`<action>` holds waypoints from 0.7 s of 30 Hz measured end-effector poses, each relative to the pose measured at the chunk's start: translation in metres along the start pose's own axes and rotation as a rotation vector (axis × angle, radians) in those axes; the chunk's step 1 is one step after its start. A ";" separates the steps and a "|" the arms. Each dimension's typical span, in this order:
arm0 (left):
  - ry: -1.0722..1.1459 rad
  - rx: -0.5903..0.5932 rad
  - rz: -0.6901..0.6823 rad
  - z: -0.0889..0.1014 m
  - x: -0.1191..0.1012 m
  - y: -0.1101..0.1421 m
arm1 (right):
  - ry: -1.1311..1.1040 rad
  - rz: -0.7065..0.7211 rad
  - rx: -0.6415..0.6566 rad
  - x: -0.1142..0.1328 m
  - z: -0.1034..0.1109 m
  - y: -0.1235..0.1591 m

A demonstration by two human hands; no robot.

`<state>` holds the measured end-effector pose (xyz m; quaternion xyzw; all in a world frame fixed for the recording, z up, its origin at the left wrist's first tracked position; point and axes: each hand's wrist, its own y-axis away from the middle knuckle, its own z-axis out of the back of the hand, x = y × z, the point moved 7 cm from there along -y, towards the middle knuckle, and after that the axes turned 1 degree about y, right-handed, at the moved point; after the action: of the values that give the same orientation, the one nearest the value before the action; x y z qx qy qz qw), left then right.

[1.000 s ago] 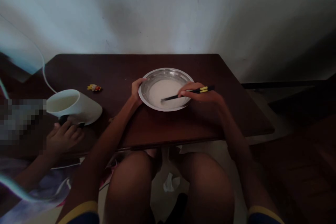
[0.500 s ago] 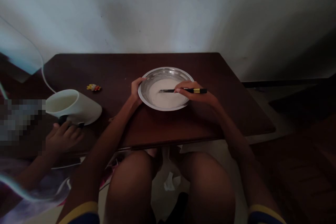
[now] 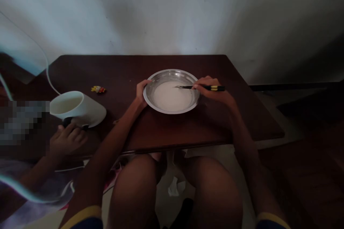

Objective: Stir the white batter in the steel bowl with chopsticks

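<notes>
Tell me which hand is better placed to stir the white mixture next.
Right, I'd judge. The right hand holds the black chopsticks, their tips at the white mixture. The left hand grips the side of the metal bowl, so it seems better suited to steadying.

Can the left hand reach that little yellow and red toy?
Probably yes: the toy lies a short way to its left, with nothing tall between. But the left hand would likely need to let go of the bowl first.

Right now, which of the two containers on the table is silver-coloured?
It is the wide bowl, with the left hand at its rim and pale mixture inside; the white container, at the left, is taller and narrower.
</notes>
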<state>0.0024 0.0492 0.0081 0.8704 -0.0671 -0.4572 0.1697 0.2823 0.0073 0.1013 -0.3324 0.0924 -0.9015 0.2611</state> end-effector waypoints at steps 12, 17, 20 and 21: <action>-0.010 -0.034 -0.024 -0.002 -0.002 0.003 | -0.042 0.028 0.013 0.001 0.004 0.000; 0.000 -0.025 -0.017 -0.003 -0.002 0.004 | -0.168 0.112 0.237 0.015 -0.005 0.006; -0.005 -0.001 -0.016 -0.001 0.000 0.000 | -0.167 0.176 0.239 0.024 -0.019 0.003; -0.003 0.010 -0.016 -0.001 0.000 -0.002 | -0.132 0.163 0.185 0.020 -0.017 0.001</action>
<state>0.0028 0.0512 0.0078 0.8711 -0.0627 -0.4596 0.1614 0.2588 -0.0048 0.0993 -0.3566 0.0180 -0.8583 0.3684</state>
